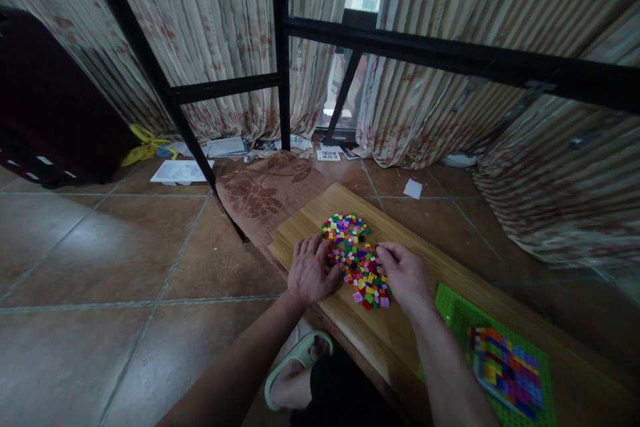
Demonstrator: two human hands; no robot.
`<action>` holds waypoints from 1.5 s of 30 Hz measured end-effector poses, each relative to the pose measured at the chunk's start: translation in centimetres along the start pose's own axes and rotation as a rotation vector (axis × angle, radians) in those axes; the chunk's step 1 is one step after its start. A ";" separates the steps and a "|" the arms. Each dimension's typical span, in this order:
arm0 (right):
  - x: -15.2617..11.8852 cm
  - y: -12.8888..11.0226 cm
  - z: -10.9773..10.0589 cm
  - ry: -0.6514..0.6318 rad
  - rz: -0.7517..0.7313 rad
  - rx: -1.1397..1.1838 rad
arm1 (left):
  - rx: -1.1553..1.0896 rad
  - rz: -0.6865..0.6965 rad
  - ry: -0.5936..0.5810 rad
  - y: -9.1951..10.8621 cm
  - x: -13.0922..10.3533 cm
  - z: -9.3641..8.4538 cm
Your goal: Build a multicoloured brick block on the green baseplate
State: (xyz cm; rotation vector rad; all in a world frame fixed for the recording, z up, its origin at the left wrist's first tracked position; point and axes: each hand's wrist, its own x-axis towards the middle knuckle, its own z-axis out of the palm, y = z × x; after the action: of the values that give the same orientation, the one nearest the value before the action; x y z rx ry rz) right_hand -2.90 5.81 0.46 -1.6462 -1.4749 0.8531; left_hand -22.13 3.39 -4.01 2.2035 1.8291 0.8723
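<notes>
Small multicoloured toy bricks lie in two touching heaps on a wooden board: a rounder far heap point(344, 225) and a looser near heap point(369, 278). At the left edge of the near heap rests my left hand point(311, 271), open, its fingers apart and partly over the bricks. My right hand point(406, 273) is at the right edge of that heap with thumb and forefinger pinched together. Whatever is between those fingertips is too small to make out. Right of my right forearm, a green baseplate point(450, 310) carries a block of joined coloured bricks point(510, 370).
The wooden board point(320, 210) lies over a brown patterned cloth point(270, 190). A black metal frame point(284, 53) stands before the curtains point(225, 13). On the tiled floor are a white tray point(183, 172), papers, a yellow bag point(140, 150) and a dark suitcase point(45, 93).
</notes>
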 end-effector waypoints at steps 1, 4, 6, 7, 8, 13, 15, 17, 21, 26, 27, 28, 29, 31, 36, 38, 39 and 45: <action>-1.2 0.5 -0.8 0.011 0.079 0.171 | 0.003 0.001 0.000 0.0 0.0 0.0; -5.3 1.5 -2.9 0.046 0.210 0.545 | 0.008 0.007 0.000 -0.2 0.2 0.1; -8.4 2.0 -3.9 0.101 0.284 0.670 | 0.009 0.012 0.002 -0.4 0.3 0.1; -9.9 2.2 -4.3 0.129 0.320 0.705 | 0.008 0.019 0.005 -0.6 0.3 0.1; -11.3 2.5 -4.7 0.151 0.354 0.728 | 0.009 0.023 0.012 -0.8 0.3 0.2; -17.0 4.9 -7.3 0.281 0.471 0.760 | -0.016 0.037 0.194 -0.7 0.3 0.1; -18.6 6.2 -8.6 0.379 0.500 0.761 | -0.061 0.084 0.256 0.8 -0.4 -0.1; -19.7 7.4 -9.9 0.470 0.507 0.761 | -0.133 0.156 0.263 3.4 -1.6 -0.2; -20.5 8.8 -11.4 0.564 0.468 0.798 | -0.331 0.278 0.062 10.3 -5.2 0.5; -20.2 8.7 -11.8 0.606 0.399 0.920 | -0.493 0.310 -0.255 16.9 -8.6 1.7; -20.1 8.6 -11.7 0.617 0.393 0.941 | -0.513 0.308 -0.299 17.8 -9.0 1.9; -20.1 8.5 -11.6 0.630 0.388 0.958 | -0.531 0.304 -0.334 18.6 -9.2 2.1; -20.0 8.5 -11.5 0.644 0.385 0.971 | -0.547 0.299 -0.362 19.4 -9.4 2.3; -20.1 8.4 -11.2 0.661 0.377 0.992 | -0.575 0.299 -0.403 20.8 -9.5 2.7; -20.9 8.6 -10.2 0.677 0.380 0.978 | -0.594 0.307 -0.431 23.0 -9.9 3.7; -21.1 8.8 -10.0 0.688 0.391 0.976 | -0.593 0.307 -0.435 23.3 -10.0 3.9; -21.2 8.9 -10.0 0.691 0.395 0.978 | -0.592 0.313 -0.445 23.4 -10.0 4.0; -21.4 9.8 -10.8 0.642 0.367 0.805 | -0.522 0.403 -0.510 23.4 -9.7 4.1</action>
State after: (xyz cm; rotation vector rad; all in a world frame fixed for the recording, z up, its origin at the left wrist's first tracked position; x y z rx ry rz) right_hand 8.84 -17.06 -2.81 -1.3622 -0.3088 0.8397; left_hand -0.93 -10.44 0.24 2.1878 0.8342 0.6558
